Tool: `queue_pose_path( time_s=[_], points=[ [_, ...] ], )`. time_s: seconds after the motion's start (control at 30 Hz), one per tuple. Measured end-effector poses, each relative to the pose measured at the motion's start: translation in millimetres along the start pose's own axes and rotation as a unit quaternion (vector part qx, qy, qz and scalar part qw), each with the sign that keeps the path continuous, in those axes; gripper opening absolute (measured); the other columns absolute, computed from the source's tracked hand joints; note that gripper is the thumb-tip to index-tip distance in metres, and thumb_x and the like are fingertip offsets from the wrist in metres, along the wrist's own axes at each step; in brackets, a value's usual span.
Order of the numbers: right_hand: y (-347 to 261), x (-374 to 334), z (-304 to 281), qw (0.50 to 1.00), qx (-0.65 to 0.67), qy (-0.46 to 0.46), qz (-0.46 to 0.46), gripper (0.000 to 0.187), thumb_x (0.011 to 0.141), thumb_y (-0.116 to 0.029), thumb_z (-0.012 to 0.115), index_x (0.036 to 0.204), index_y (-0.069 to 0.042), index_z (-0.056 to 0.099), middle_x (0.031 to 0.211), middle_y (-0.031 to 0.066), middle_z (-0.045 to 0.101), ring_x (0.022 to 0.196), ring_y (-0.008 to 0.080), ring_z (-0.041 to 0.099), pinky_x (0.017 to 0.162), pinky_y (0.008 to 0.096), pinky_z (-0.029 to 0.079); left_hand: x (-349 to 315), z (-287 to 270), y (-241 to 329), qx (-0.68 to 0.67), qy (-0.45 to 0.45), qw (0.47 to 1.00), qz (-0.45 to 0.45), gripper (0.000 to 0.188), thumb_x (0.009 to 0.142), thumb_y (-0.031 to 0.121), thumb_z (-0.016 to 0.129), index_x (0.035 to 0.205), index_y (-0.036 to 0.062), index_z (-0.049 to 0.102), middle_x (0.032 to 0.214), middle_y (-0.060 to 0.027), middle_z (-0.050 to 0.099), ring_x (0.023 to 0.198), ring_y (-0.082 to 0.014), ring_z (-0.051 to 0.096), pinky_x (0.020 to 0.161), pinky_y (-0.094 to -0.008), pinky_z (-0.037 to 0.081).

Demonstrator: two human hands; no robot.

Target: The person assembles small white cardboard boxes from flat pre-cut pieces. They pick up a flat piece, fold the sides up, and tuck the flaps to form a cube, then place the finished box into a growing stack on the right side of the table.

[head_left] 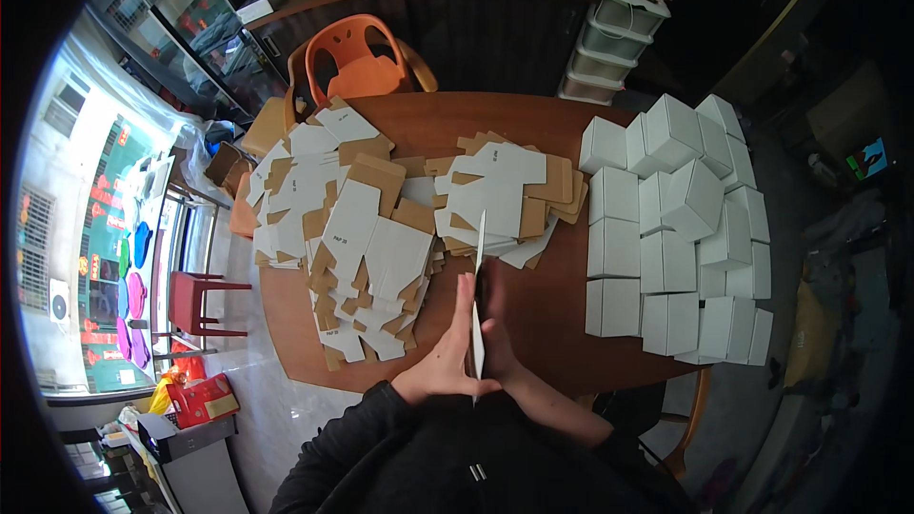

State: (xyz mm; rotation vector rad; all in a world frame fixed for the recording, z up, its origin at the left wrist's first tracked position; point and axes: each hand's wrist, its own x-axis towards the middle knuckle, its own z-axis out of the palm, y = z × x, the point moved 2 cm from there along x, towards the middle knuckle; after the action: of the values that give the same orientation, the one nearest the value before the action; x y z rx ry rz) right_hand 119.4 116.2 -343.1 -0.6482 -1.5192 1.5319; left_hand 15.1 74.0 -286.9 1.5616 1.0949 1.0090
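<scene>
A white cardboard box blank [478, 328] stands upright and edge-on in front of my chest, so only its thin side shows. My left hand [447, 354] presses against its left face with fingers straight and the thumb near the lower end. On the opposite face lies my right hand [499, 347], partly hidden and blurred, pressing the blank from the right. Just beyond the hands is a pile of flat white-and-brown box blanks [495, 186]. A larger heap of blanks [376, 247] spreads over the table to the left.
Folded white boxes [666, 262] are stacked at the right of the brown table [533, 324]. An orange chair [354, 57] stands at the far side, near a cabinet [428, 24] and plastic drawers [609, 48]. A red stool [200, 305] is left of the table.
</scene>
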Motion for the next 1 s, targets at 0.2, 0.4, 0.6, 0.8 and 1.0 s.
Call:
queue_pose_path(
  time_s=[0.2,0.4,0.6,0.8,1.0],
  points=[
    [10.5,9.6,-0.8,0.993,-0.114,0.008,-0.025,0.087,0.101,-0.062,0.024,0.156,0.001,0.0,0.163,0.0234,-0.002,0.151,0.0378,0.002,0.121,0.0476,0.006,-29.4,-4.1,-43.5,-0.187,0.021,0.979,-0.082,0.09,0.083,0.03,0.062,0.152,-0.0042,0.016,0.153,-0.0224,0.03,0.141,-0.0309,0.032,0.109,-0.0351,0.035],
    [23.8,18.6,-73.4,0.951,-0.209,0.211,0.082,0.067,0.103,-0.043,0.048,0.151,0.001,0.03,0.148,0.0195,0.039,0.137,0.0305,0.039,0.113,0.0417,0.03,-24.1,-34.8,-67.7,-0.399,0.183,0.863,-0.249,0.044,0.094,0.019,0.051,0.132,-0.0021,0.052,0.12,-0.0109,0.063,0.11,-0.0211,0.06,0.096,-0.0343,0.047],
    [-9.3,16.9,-92.5,0.958,-0.044,0.238,0.156,0.038,0.099,-0.035,0.063,0.113,0.0,0.065,0.1,0.0015,0.065,0.096,0.0086,0.058,0.087,0.0267,0.045,-21.5,-50.0,-67.7,-0.336,0.096,0.896,-0.273,0.038,0.095,0.006,0.054,0.133,0.0013,0.052,0.119,-0.0053,0.063,0.108,-0.0152,0.059,0.094,-0.0296,0.047],
    [-5.1,5.2,-103.0,0.89,0.23,0.254,0.301,0.033,0.096,-0.035,0.067,0.107,-0.003,0.068,0.101,0.0019,0.067,0.095,0.0097,0.061,0.083,0.0278,0.049,-28.2,-45.6,-61.1,-0.416,0.039,0.866,-0.276,0.039,0.095,0.005,0.057,0.134,0.0025,0.05,0.12,-0.0051,0.063,0.109,-0.0147,0.061,0.096,-0.03,0.048],
    [3.2,4.6,-106.6,0.879,0.22,0.274,0.323,0.032,0.096,-0.035,0.067,0.104,-0.004,0.068,0.101,0.0016,0.066,0.095,0.01,0.061,0.084,0.0274,0.048,-23.9,-39.1,-65.0,-0.412,0.054,0.872,-0.258,0.042,0.097,0.007,0.057,0.137,0.0047,0.047,0.121,-0.0061,0.062,0.112,-0.0142,0.059,0.097,-0.0302,0.047]
  ],
)
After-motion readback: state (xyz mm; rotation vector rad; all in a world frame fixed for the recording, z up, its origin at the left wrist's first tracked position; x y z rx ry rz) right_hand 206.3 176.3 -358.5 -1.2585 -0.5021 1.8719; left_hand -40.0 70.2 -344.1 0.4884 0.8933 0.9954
